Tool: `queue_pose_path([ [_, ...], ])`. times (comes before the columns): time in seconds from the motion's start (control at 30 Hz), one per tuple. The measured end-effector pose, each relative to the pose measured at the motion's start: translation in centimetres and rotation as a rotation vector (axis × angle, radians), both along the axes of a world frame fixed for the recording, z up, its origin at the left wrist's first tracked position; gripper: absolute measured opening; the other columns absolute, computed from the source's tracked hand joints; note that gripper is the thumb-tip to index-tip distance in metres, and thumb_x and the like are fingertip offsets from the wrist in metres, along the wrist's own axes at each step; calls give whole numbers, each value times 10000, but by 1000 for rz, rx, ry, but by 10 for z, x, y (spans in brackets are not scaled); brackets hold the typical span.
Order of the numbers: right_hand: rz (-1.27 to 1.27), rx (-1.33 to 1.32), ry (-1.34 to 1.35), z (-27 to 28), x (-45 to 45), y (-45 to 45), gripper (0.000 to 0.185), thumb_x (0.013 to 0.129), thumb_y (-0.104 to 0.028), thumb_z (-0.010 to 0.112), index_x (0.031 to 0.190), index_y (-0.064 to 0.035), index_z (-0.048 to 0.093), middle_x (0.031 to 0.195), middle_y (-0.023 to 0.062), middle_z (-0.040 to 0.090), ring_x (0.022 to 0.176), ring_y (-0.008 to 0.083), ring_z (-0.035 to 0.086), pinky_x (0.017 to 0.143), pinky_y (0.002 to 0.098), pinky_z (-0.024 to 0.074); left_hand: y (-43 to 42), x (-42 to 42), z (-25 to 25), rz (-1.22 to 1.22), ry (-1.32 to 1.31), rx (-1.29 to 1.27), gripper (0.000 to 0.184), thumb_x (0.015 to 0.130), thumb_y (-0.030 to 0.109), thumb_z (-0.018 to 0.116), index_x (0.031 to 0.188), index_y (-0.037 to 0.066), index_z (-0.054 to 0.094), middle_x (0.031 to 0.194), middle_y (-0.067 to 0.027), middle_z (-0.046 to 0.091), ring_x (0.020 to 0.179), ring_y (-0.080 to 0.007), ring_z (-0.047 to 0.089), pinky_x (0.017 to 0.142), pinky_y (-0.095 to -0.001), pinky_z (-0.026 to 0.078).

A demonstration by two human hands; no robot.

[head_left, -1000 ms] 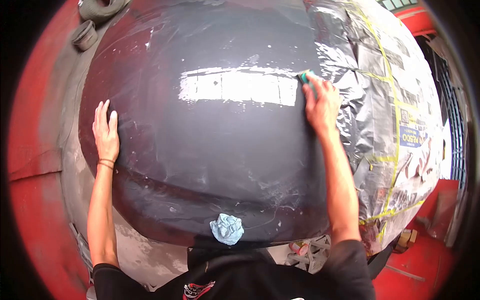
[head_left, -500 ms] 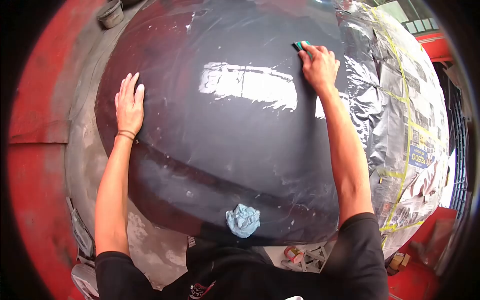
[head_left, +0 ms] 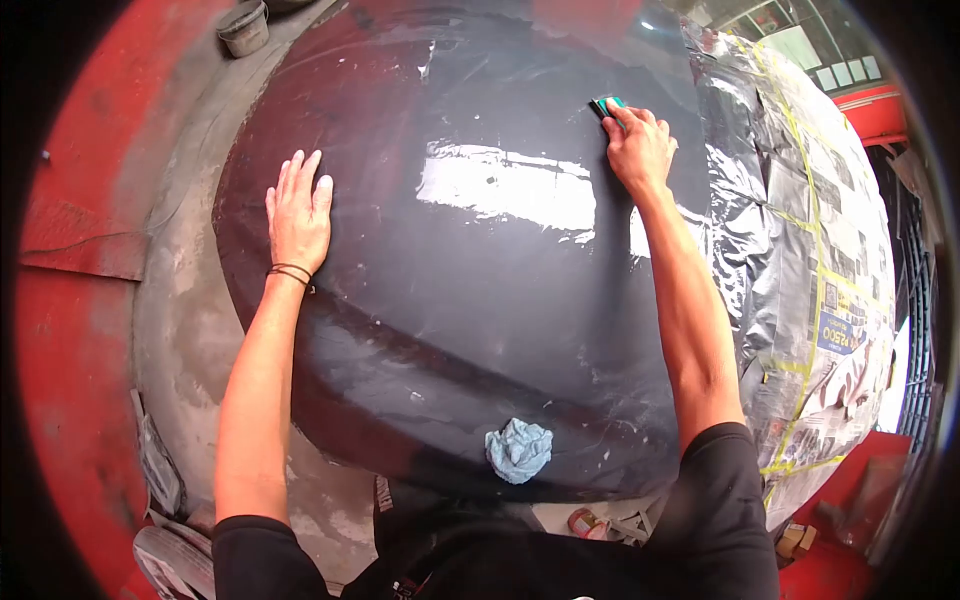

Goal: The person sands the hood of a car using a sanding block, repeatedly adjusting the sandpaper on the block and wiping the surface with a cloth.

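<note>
A large dark, glossy curved panel [head_left: 480, 310], wet-looking and streaked with pale marks, fills the middle of the view. My left hand [head_left: 299, 218] rests flat on its left part, fingers stretched out and nothing under them that I can see. Towards the panel's upper right, my right hand [head_left: 640, 148] grips a small green and black block [head_left: 606, 106] against the surface. A crumpled light-blue cloth [head_left: 519, 451] lies on the panel's near edge, touched by neither hand.
Newspaper and plastic sheeting [head_left: 800, 290] with yellow tape cover the right side. A grey bucket [head_left: 243, 28] stands on the floor at the upper left. A red can [head_left: 587, 523] is below the panel's near edge, and a cardboard box [head_left: 795, 541] sits at the lower right.
My right hand has moved up the panel with the block, away from the plastic sheeting's edge. My left hand stays on the panel, now further in from its left edge. The view has shifted.
</note>
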State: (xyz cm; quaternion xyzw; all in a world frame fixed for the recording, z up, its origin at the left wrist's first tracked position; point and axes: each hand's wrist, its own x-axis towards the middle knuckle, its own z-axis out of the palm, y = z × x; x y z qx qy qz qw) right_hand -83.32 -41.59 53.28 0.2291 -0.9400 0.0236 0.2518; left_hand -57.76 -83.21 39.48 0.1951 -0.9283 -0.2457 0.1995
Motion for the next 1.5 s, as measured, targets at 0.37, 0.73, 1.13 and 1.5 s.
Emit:
queue_pose_path([
  [0.37,-35,83,-39,-1,-57,-39,307,1069,-354,716,1352,-273,806,1304,57,757,1217,340,668,986,540,512,3,-3,8,15,29,17,542,1170,454,510,1638,184,556,1761,-129,449,1664,-345,347,1359,-592,205],
  [0.73,263,109,-76,-6,-19,-107,321,1025,-292,787,1345,-282,805,1308,58,744,1170,317,660,983,514,504,8,-2,13,21,36,35,565,1180,474,487,1645,158,539,1776,-147,418,1676,-361,319,1361,-603,187],
  [1.13,391,156,-64,-17,-24,-161,325,1027,-302,779,1350,-308,810,1332,34,749,1196,302,667,992,519,501,11,-1,17,22,59,61,538,1167,419,524,1628,143,549,1760,-173,430,1666,-393,331,1354,-630,181],
  [1.5,603,57,-126,-26,141,-169,288,991,-214,800,1266,-292,834,1282,57,721,1097,334,640,920,502,498,9,-6,8,42,127,25,527,1142,412,560,1578,116,588,1713,-201,476,1631,-408,379,1324,-673,225],
])
